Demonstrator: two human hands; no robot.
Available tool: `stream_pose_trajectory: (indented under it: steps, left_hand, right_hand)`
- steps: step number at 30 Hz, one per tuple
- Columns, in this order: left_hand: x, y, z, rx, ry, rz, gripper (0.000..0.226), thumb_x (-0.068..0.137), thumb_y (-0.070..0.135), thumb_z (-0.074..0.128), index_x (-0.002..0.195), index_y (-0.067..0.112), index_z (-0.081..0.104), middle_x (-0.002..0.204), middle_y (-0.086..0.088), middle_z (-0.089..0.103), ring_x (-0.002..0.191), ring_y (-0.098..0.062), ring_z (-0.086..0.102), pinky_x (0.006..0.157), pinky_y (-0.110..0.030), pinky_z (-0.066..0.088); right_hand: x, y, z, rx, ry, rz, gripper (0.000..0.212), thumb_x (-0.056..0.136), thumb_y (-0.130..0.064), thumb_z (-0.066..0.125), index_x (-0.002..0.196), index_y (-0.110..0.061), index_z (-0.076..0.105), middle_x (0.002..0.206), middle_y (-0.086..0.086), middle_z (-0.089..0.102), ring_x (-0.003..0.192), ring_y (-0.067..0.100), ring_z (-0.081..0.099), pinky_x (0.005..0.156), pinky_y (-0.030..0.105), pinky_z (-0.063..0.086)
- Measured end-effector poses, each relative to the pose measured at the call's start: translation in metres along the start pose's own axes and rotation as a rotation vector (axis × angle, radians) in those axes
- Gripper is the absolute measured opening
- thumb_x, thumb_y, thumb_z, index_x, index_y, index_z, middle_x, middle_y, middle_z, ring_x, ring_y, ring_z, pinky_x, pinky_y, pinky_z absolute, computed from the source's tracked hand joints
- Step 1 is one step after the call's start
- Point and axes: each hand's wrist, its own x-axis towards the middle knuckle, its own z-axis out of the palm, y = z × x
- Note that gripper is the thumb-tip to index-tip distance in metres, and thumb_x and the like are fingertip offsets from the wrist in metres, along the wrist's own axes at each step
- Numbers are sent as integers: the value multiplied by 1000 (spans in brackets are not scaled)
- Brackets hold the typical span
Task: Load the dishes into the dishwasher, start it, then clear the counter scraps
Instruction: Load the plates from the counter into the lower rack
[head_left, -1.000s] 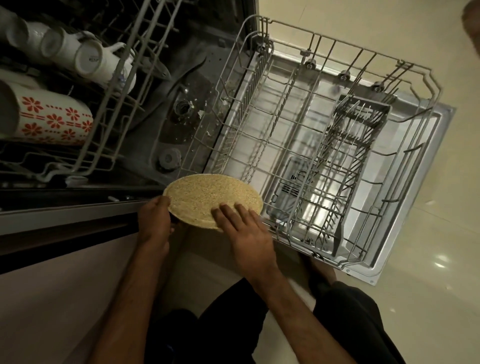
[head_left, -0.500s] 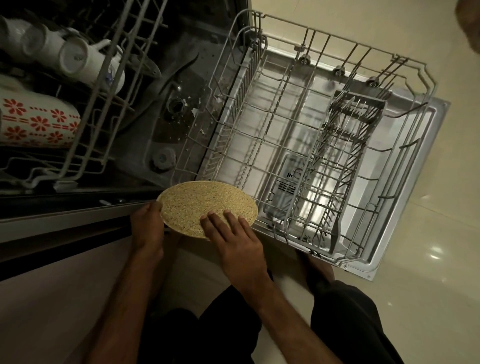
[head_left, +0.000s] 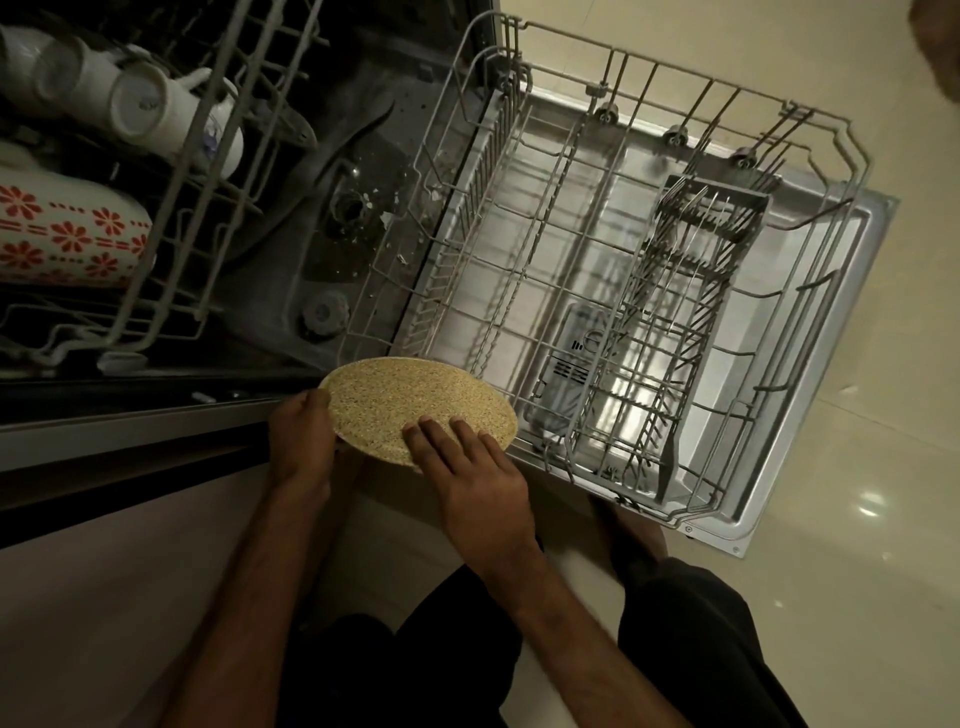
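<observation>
A round speckled beige plate (head_left: 410, 400) hangs flat at the near left corner of the pulled-out lower rack (head_left: 597, 291) of the open dishwasher. My left hand (head_left: 301, 441) grips the plate's left rim, thumb on top. My right hand (head_left: 472, 483) lies on the plate's near right edge with its fingers straight across the top. The lower rack holds only a grey cutlery basket (head_left: 691, 312). In the upper rack (head_left: 171, 218) at the left lie white cups (head_left: 156, 109) and a white dish with red flowers (head_left: 67, 234).
The open dishwasher door (head_left: 810, 395) lies flat under the lower rack and juts out over the cream tile floor (head_left: 857, 597). The dark tub bottom with its filter (head_left: 353, 213) shows between the racks. My legs in dark trousers are below the plate.
The plate and both hands have stayed at the rack's near left corner, shifting only slightly with the camera. Both hands keep the same hold.
</observation>
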Motion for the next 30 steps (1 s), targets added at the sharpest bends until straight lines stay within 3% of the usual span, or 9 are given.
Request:
stream_pose_trajectory:
  steps: [8,12,16,18,20,23,24,27,30]
  left_hand:
    - [-16,11,2,-25,11,26,30,99,12,44,72,16,56,72,0,55,64,-12,48,56,-28,34]
    - [-21,12,3,-30,-24,62,23,101,12,44,86,15,61,76,3,56,65,-9,49,54,-26,33]
    - [-15,5,15,-30,-81,41,22,103,13,42,101,11,64,80,2,59,70,-14,53,43,-17,40]
    - [-8,1,21,-20,-99,32,22,104,12,41,107,12,62,82,2,60,69,-12,54,39,-12,40]
    - [-1,-5,26,0,-115,9,23,105,13,40,112,11,62,89,-2,64,72,-16,58,47,-16,47]
    - [10,-16,27,36,-76,9,27,105,17,41,119,11,63,111,-14,67,96,-29,64,79,-36,50]
    - [12,-17,26,44,-67,11,27,105,18,41,119,11,63,111,-14,67,96,-29,64,79,-37,51]
    - [17,-20,21,10,-107,-25,20,105,21,43,113,18,61,92,1,64,77,-16,60,60,-25,50]
    - [18,-21,13,-59,-163,-77,19,104,28,46,100,23,64,91,1,67,74,-19,62,76,-39,46]
  right_hand:
    - [-2,7,-8,76,58,-15,51,91,-10,45,139,-21,58,139,0,60,124,29,60,96,46,54]
    - [-5,14,-8,86,76,19,54,89,-8,42,139,-21,57,140,-2,59,127,27,58,99,45,52]
    - [-4,22,-2,77,-48,84,59,85,-8,38,140,-23,56,141,-3,58,126,28,58,98,46,52]
    - [2,29,-3,106,-123,130,61,83,-7,46,141,-23,55,140,-1,59,125,31,59,94,47,54]
    - [6,33,-4,171,-232,156,66,85,-5,55,147,-25,47,148,0,51,133,34,50,98,49,52]
    - [13,33,1,216,-367,147,65,91,-10,39,153,-30,35,156,-1,38,143,34,36,104,50,44]
    - [15,33,5,210,-356,144,62,92,-13,40,152,-31,38,155,-1,41,141,34,39,103,49,46]
    - [16,35,11,220,-360,149,68,93,-6,52,152,-34,35,156,-3,39,143,32,37,106,47,44]
    - [19,43,6,245,-400,174,81,92,5,48,155,-40,24,162,-10,24,150,25,22,112,44,37]
